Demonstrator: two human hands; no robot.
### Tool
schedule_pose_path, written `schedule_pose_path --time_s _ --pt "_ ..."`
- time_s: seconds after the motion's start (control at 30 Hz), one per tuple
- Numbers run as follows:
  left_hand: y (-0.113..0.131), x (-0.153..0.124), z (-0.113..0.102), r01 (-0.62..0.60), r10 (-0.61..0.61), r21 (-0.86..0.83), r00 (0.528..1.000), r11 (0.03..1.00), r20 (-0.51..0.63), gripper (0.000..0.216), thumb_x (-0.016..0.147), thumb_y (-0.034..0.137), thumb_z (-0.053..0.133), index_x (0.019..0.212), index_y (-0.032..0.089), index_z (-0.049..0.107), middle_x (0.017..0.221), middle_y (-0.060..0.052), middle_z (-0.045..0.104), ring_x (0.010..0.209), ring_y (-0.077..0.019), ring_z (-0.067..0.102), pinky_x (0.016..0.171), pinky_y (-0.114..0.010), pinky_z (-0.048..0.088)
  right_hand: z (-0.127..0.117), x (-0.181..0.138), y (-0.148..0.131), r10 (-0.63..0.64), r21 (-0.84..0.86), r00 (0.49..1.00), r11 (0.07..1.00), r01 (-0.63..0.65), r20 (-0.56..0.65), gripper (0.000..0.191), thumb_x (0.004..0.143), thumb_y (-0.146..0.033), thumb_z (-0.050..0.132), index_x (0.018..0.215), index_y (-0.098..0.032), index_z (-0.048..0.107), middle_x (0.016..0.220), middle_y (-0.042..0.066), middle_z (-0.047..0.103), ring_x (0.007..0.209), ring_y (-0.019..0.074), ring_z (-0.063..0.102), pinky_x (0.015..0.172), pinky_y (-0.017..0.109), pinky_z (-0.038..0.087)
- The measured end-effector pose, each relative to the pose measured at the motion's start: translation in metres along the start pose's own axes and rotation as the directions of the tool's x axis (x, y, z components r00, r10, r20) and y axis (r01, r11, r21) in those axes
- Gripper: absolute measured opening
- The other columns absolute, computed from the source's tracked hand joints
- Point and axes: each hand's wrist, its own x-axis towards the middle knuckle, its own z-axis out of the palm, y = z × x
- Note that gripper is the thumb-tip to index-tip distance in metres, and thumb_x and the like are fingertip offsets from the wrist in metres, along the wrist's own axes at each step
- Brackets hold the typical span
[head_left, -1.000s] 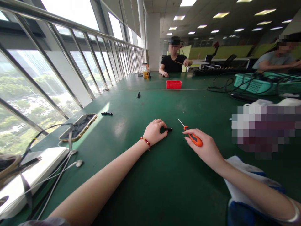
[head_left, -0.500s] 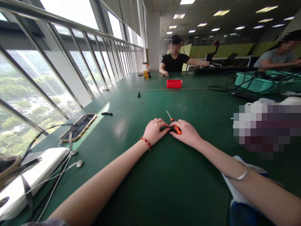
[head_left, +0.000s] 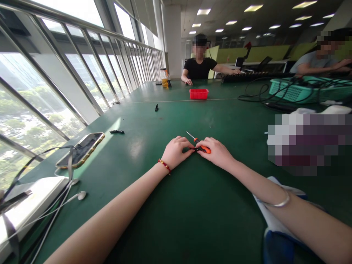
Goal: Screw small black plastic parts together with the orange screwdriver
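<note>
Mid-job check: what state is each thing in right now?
Left hand, closed on black piece
Black piece, pinched, mostly hidden
Right hand, closed on screwdriver
Screwdriver, held, tip pointing away
Phone, lying flat, screen up, looks dark
Red tray, upright, contents not visible
Basket, upright, cables in it
Near loose piece, untouched
Far loose piece, untouched

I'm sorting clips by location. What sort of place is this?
Most likely an open-plan office: rows of ceiling lights run overhead, low yellow-green partitions stand at the back, and a long green table has people sitting at it.
</note>
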Motion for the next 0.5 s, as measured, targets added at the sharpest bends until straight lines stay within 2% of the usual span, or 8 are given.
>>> schedule_pose_path --time_s 0.23,0.5 --pt "-0.0018 -0.0009 -0.0011 0.011 -0.014 -0.098 0.999 0.995 -0.033 0.016 0.085 0.028 0.055 0.084 0.021 0.069 0.086 -0.001 0.067 0.085 -0.0169 0.056 0.079 -0.03 0.046 -0.0037 -0.0019 -0.0007 -0.048 0.048 0.997 0.998 0.051 -0.063 0.017 0.082 -0.025 0.054 0.094 -0.023 0.065 0.088 0.004 0.057 0.086 0.0188 0.053 0.074 0.03 0.042" --pt "-0.0003 -0.0003 -0.0007 0.03 -0.032 -0.085 0.999 0.996 -0.019 0.014 0.084 0.027 0.055 0.084 0.02 0.068 0.085 -0.001 0.067 0.086 -0.0178 0.055 0.08 -0.031 0.046 -0.0035 -0.0023 -0.0005 -0.043 0.061 0.998 0.997 0.046 -0.05 0.014 0.082 -0.027 0.055 0.092 -0.024 0.064 0.087 0.003 0.059 0.085 0.0187 0.053 0.073 0.03 0.042"
